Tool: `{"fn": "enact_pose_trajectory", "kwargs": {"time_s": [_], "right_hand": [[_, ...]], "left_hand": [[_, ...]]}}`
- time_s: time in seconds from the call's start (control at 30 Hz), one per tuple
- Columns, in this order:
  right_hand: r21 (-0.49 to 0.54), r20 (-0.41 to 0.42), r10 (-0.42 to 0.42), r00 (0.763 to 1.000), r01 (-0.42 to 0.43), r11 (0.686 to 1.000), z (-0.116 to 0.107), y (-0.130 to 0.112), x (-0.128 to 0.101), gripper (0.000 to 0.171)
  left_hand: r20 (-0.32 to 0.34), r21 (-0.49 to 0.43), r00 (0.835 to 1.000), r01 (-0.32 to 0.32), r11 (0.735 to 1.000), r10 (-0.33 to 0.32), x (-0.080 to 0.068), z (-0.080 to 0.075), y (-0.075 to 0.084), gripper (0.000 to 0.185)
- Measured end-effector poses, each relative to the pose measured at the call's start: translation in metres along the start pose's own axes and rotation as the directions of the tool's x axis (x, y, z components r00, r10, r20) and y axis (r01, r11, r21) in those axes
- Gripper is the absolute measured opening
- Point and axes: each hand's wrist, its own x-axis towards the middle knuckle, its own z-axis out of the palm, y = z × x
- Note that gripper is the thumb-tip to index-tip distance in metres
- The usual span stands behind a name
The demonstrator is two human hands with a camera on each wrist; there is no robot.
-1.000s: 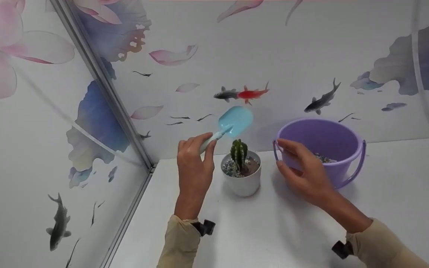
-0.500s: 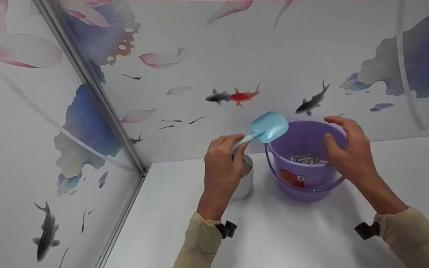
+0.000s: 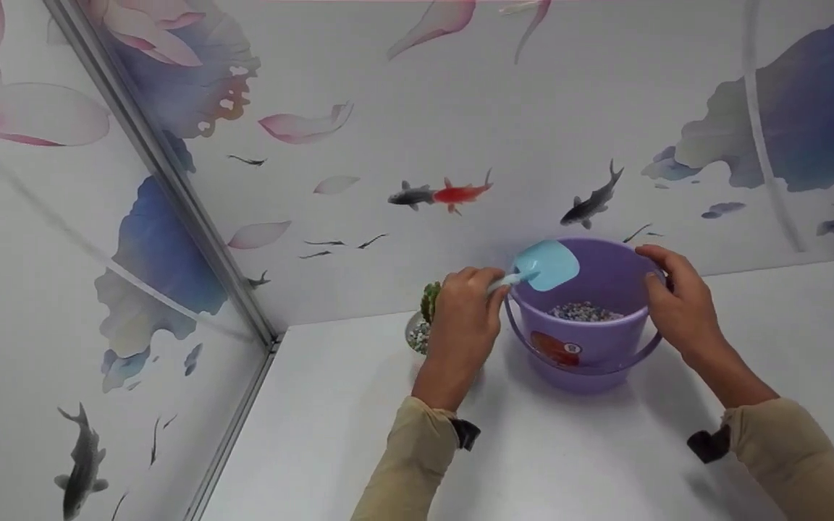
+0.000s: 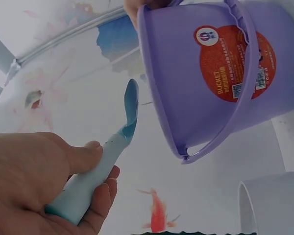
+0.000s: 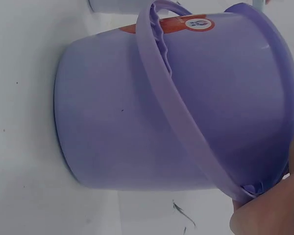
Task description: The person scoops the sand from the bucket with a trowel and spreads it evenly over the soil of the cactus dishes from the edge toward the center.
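Observation:
My left hand (image 3: 465, 312) grips the handle of a light blue plastic scoop (image 3: 544, 266), whose blade hangs over the near left rim of a purple bucket (image 3: 582, 347). The left wrist view shows the scoop (image 4: 108, 156) in my left hand (image 4: 49, 186) beside the bucket (image 4: 196, 83). Coloured gravel (image 3: 585, 312) lies in the bucket. My right hand (image 3: 677, 304) holds the bucket's right rim, fingers curled over the edge; the right wrist view shows the bucket (image 5: 137, 122) and part of my right hand (image 5: 269, 210). A small cactus (image 3: 429, 300) in a white pot (image 3: 417, 339) is mostly hidden behind my left hand.
Everything stands on a white table (image 3: 569, 463) set into a corner. Walls with painted fish and lotus flowers (image 3: 453, 193) close off the back and left. A metal corner strip (image 3: 171, 188) runs down to the table's back left.
The scoop has travelled right from above the cactus to the bucket's rim and dropped lower. My right hand moved from the bucket's left side to its right rim and took hold.

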Motion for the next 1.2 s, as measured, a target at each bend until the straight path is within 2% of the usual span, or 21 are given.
{"fn": "enact_pose_trajectory", "kwargs": {"time_s": [0.13,0.27,0.4,0.57,0.77,0.97,1.1,1.2], "right_hand": [[-0.010,0.020,-0.007,1.000,0.007,1.000,0.001,0.002,0.001,0.055],[0.022,0.051,0.016,0.999,-0.017,1.000,0.001,0.004,0.000,0.061],[0.055,0.064,0.023,0.998,-0.026,0.998,0.002,0.007,0.000,0.062],[0.066,0.058,0.013,0.998,-0.017,0.998,0.002,0.008,-0.002,0.061],[0.060,0.062,0.016,0.998,-0.019,0.998,0.003,0.008,-0.005,0.061],[0.060,0.053,0.010,0.999,-0.013,0.998,-0.001,0.005,-0.006,0.062],[0.051,0.047,0.011,0.999,-0.013,0.999,-0.003,0.005,-0.007,0.062],[0.044,0.043,0.016,0.999,-0.017,0.999,-0.004,0.006,-0.007,0.061]], "left_hand": [[0.021,0.121,1.000,-0.012,0.993,0.010,0.005,0.011,0.001,0.019],[0.024,0.263,0.999,-0.052,0.964,0.047,0.012,0.020,0.002,0.017],[0.028,0.349,0.996,-0.088,0.933,0.083,0.018,0.026,0.003,0.014],[0.052,0.391,0.994,-0.112,0.914,0.099,0.024,0.035,0.003,0.016],[0.109,0.413,0.991,-0.117,0.903,0.079,0.032,0.042,0.005,0.018],[0.243,0.445,0.966,-0.192,0.875,0.088,0.049,0.046,0.012,0.016],[0.290,0.501,0.950,-0.251,0.828,0.113,0.057,0.051,0.019,0.018],[0.301,0.509,0.946,-0.269,0.818,0.123,0.060,0.054,0.022,0.020]]}}
